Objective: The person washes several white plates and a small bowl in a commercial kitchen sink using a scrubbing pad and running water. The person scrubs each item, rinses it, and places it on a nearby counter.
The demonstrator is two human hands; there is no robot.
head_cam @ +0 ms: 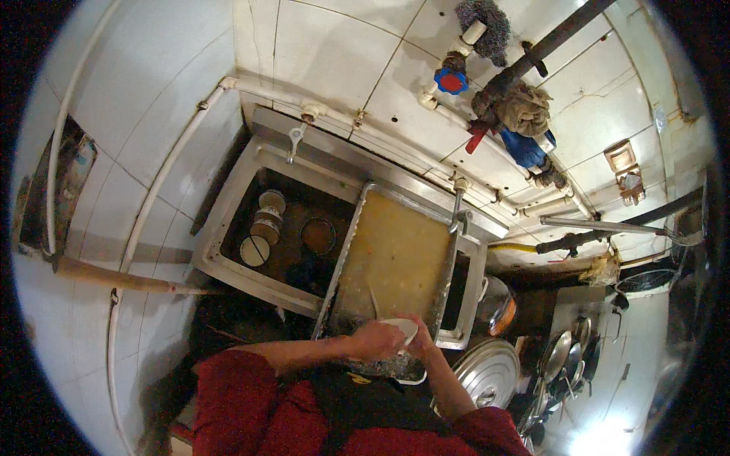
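Both hands meet over the near end of a large metal tray (447,259) filled with cloudy yellowish liquid. A small white bowl (406,328) is between them. My left hand (376,340) lies across the bowl's near-left side, its fingers at the opening; whether it grips the bowl or something inside it, I cannot tell. My right hand (421,336) holds the bowl's right rim. A thin light-coloured utensil or stick stands tilted in the liquid just beyond the hands. Below the hands, the tray's near end holds blurred items.
The tray lies across a steel double sink (219,251). Several round containers (255,251) sit in the left basin. Taps (295,142) project from the wall pipe. A large metal lid (487,373) leans at the right, near hanging ladles and strainers (556,353). A wooden pole (125,280) extends at left.
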